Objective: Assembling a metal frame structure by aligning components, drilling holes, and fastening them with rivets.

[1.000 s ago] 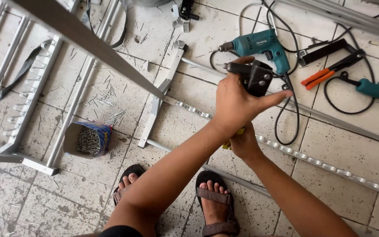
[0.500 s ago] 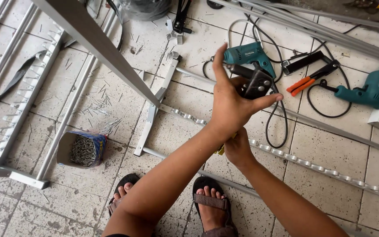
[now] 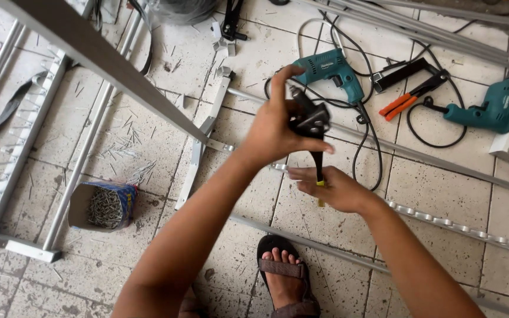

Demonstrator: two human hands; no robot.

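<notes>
My left hand grips the black head of a hand riveter, fingers curled over its top. My right hand holds the riveter's lower handles, which show black and yellow between the fingers. The tool is held upright above the tiled floor, over a long metal rail. Just behind it lies a teal electric drill with its black cord looped on the tiles.
A second teal drill and orange-handled pliers lie at the right. An open box of rivets sits at the left beside a metal frame. A grey bar crosses overhead. My sandalled foot stands below.
The view has shifted left and down. My right hand has come out from under my left arm and now shows gripping the riveter's handles; my left hand has closed over the head.
</notes>
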